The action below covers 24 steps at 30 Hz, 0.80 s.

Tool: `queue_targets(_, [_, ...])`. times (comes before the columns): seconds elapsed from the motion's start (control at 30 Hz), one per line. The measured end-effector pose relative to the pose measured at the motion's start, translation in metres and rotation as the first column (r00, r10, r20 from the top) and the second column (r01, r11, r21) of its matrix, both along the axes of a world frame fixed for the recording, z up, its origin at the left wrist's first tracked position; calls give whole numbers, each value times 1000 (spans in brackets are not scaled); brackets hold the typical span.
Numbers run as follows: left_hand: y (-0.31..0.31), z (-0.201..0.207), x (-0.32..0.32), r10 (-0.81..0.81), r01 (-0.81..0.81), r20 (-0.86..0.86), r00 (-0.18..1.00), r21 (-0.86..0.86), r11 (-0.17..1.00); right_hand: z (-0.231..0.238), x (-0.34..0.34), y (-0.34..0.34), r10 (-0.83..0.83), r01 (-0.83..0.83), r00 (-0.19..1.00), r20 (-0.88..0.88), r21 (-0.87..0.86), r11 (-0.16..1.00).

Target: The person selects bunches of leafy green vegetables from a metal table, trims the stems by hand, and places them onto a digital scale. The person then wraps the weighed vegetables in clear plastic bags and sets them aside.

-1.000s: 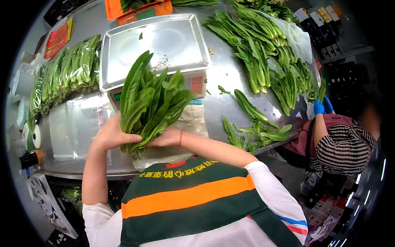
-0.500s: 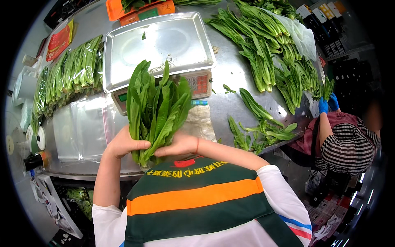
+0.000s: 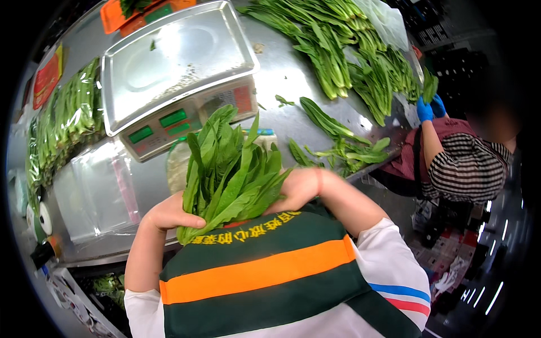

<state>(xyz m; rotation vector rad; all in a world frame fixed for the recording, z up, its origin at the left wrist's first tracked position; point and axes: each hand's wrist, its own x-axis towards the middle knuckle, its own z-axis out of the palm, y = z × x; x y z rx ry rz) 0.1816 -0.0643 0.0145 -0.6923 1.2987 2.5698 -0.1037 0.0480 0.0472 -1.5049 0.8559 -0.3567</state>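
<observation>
A bunch of long-leaf lettuce (image 3: pixel 231 174) stands in front of my apron, leaves up and stems down. My left hand (image 3: pixel 174 214) is closed round the stem end, its thumb lying across the front. At the bunch's right side is my right hand (image 3: pixel 301 188), slightly blurred; its fingers are hidden behind the leaves, so their grip does not show. Just beyond the bunch stands a weighing scale (image 3: pixel 152 138) with lit green displays. Its metal tray (image 3: pixel 180 53) carries a scrap of leaf and some crumbs.
Bagged greens (image 3: pixel 65 121) lie at the left, near flat clear plastic bags (image 3: pixel 93 188). Loose lettuce (image 3: pixel 360 62) is heaped at the far right, with loose leaves (image 3: pixel 344 149) nearer. A co-worker with blue gloves (image 3: pixel 425 108) handles greens at the right edge. An orange scale (image 3: pixel 146 17) stands at the back.
The bunch has come lower and nearer my body, with its leaves spreading right. My right hand has moved right, away from the stem end. The whole view has shifted, showing the scale's displays.
</observation>
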Motion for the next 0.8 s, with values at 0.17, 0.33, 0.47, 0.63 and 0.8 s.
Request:
queue_targets(0.17, [0,-6,-12,-12,12,-12,1000,9,1000,87,-52,13,-621,496,784,-29,-573,652])
queue_targets(0.33, [-2,-5,-15,-29,28,33,999,44,999,92,-5,1,-528,309,849,-34,-779,546])
queue_targets(0.47, [-1,-2,-11,-2,1,19,1000,35,999,78,4,-2,-519,139,823,-231,-804,579])
queue_targets(0.63, [-1,-8,-11,-16,14,30,999,65,998,70,7,-3,-525,124,818,-236,-818,562])
queue_targets(0.8, [1,-7,-11,4,-3,-8,1000,24,1000,58,-11,-10,-795,330,600,-89,-878,348])
